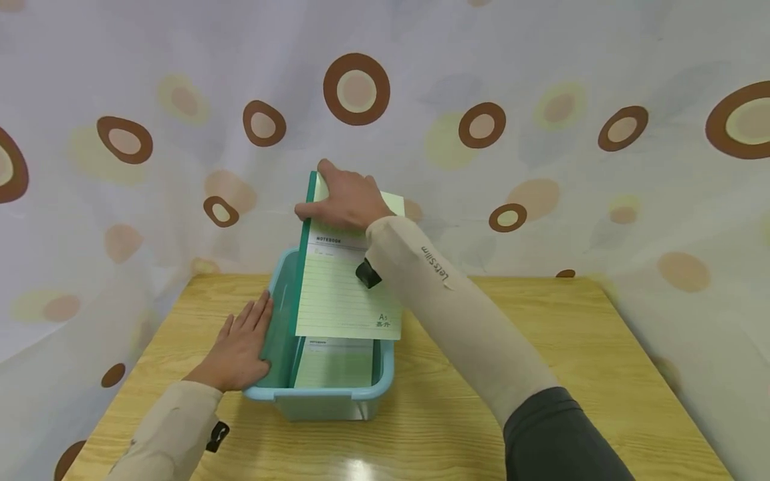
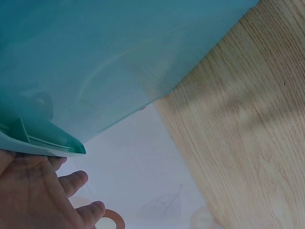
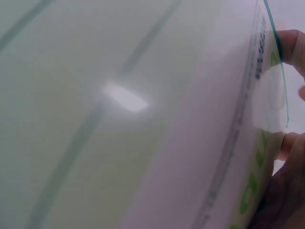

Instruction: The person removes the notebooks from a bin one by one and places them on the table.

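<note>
My right hand grips a pale green notebook with a teal spine by its upper part. The notebook stands upright over the light blue plastic bin, its lower edge at about rim height in the head view. Inside the bin lies another notebook of the same look, its upper part hidden behind the held one. My left hand rests on the bin's left rim with straight fingers. In the right wrist view the notebook cover fills most of the picture, with fingertips at its edge.
The bin stands on a light wooden table, left of its middle. Behind the table hangs a white cloth with brown ring and dot prints, which also runs along both sides.
</note>
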{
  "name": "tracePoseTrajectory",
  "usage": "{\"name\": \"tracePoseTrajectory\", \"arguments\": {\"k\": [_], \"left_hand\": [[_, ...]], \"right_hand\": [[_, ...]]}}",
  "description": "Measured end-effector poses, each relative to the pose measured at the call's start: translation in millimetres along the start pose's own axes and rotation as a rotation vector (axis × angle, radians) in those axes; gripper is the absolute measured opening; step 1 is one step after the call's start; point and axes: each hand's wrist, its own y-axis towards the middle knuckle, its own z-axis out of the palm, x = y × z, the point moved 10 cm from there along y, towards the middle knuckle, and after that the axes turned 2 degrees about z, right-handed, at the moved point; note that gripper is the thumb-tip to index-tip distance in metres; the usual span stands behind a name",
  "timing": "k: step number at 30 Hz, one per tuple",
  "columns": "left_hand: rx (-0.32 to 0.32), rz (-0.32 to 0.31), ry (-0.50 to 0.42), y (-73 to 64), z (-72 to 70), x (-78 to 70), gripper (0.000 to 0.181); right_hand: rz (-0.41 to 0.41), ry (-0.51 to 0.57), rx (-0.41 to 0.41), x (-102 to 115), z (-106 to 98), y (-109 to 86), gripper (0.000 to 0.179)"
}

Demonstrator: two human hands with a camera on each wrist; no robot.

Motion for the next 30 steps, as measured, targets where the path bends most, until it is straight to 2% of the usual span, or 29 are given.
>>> {"name": "tracePoseTrajectory", "arguments": {"k": [3,7,18,23,30], "left_hand": [[-0.002,0.002,0.002,-1.3,-0.5,1.6,0.087],[0.001,-0.002,0.005,-2.7,-0.7,3.6,0.087],[-0.008,-0.015,0.006,-4.9,-1.5,3.7,0.087],[-0.013,-0.007,0.003,-3.8,-3.4,2.0,0.086],[-0.009,0.005,0.003,-1.3,-2.2,-0.9,0.087]], "right_hand": [[-0.012,0.009,-0.028,-8,-17,-4.7,0.043],[-0.012,0.012,-0.063,-28,-29,-11.0,0.044],[0.064,-0.001,-0.119,-117,-30,-28.8,0.044],[0.091,-0.038,-0.106,-156,-19,-30.8,0.045],[0.145,-0.063,-0.047,-208,19,-28.8,0.05]]}}
